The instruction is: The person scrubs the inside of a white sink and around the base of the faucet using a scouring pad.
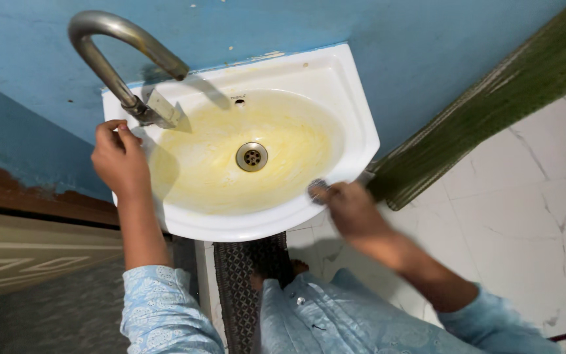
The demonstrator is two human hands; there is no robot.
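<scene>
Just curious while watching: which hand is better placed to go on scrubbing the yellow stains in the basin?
Probably the right hand: it grips the scrubber at the basin rim. The left hand sits by the tap.

I see a blue wall (394,52) behind, with brown patches low on the left. The floor (525,196) is white marble tile. A green curtain (492,105) hangs at the right.

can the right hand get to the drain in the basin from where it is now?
Probably yes. The right hand, holding a dark scrubber, sits at the near rim of the sink. Nothing lies between it and the drain; the basin is open.
</scene>
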